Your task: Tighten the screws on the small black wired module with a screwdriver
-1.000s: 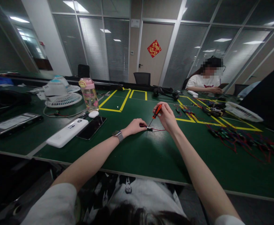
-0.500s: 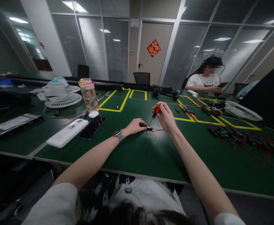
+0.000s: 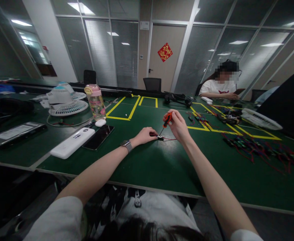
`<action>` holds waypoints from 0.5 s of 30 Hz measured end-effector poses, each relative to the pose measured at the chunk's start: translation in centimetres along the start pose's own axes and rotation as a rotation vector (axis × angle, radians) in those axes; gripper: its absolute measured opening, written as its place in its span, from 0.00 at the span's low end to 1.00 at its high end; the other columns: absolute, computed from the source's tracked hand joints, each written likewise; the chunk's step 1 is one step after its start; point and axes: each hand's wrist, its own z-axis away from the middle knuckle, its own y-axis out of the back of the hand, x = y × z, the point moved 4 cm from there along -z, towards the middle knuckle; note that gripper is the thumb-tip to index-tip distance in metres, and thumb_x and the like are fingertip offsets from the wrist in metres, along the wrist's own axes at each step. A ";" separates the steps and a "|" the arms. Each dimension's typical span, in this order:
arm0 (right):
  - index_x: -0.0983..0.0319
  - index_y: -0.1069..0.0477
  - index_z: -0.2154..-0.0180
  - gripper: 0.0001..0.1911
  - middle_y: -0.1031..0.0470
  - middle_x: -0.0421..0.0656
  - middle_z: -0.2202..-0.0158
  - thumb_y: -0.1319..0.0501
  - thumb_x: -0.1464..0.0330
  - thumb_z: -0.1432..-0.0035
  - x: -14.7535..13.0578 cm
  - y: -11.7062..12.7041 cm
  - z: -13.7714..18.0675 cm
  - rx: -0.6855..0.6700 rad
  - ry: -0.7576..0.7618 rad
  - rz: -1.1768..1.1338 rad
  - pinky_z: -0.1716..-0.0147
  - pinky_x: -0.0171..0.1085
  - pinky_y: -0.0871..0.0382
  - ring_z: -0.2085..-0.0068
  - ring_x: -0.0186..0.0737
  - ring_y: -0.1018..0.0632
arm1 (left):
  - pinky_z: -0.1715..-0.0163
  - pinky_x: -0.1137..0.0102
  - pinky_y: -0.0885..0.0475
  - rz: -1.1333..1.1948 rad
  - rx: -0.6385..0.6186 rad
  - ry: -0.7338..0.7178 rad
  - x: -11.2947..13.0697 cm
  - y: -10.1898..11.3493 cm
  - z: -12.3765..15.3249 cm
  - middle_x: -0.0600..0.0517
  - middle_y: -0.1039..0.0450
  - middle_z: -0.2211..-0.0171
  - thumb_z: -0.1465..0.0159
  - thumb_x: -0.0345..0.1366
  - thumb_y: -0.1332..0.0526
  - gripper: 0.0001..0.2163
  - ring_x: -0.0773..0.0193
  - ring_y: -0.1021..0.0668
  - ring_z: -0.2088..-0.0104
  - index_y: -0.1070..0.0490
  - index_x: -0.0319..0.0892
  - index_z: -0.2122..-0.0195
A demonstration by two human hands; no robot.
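Observation:
My right hand [image 3: 177, 126] pinches a small screwdriver with an orange-red handle [image 3: 167, 119], its tip angled down onto a tiny black part with red wires [image 3: 160, 138] on the green table [image 3: 147, 164]. My left hand [image 3: 145, 135], a watch on its wrist, rests on the table with its fingers closed on the left end of that part, pressing it down.
To the left lie a white power bank [image 3: 72, 142], a black phone [image 3: 98, 136], a pink-capped bottle [image 3: 95, 101] and a white fan [image 3: 64, 100]. A heap of red-wired parts [image 3: 260, 149] lies to the right. Another person [image 3: 221, 87] sits at the far right.
The screwdriver handle and my right hand have shifted slightly left over the part; my left hand stays in place.

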 end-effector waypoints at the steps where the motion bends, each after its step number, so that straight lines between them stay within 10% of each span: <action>1: 0.54 0.26 0.64 0.20 0.25 0.37 0.69 0.28 0.48 0.49 0.0 0.0 0.0 0.014 0.008 0.008 0.64 0.37 0.25 0.67 0.36 0.24 | 0.55 0.68 0.28 -0.005 -0.001 0.002 0.0 0.0 0.0 0.47 0.19 0.59 0.36 0.35 0.31 0.08 0.58 0.20 0.58 0.17 0.40 0.58; 15: 0.52 0.25 0.60 0.18 0.21 0.37 0.65 0.30 0.49 0.44 0.6 1.3 -0.4 0.031 0.016 -0.013 0.62 0.36 0.26 0.63 0.36 0.21 | 0.55 0.69 0.28 -0.002 0.003 0.003 -0.2 0.0 0.0 0.48 0.19 0.59 0.37 0.35 0.31 0.07 0.59 0.20 0.58 0.17 0.41 0.59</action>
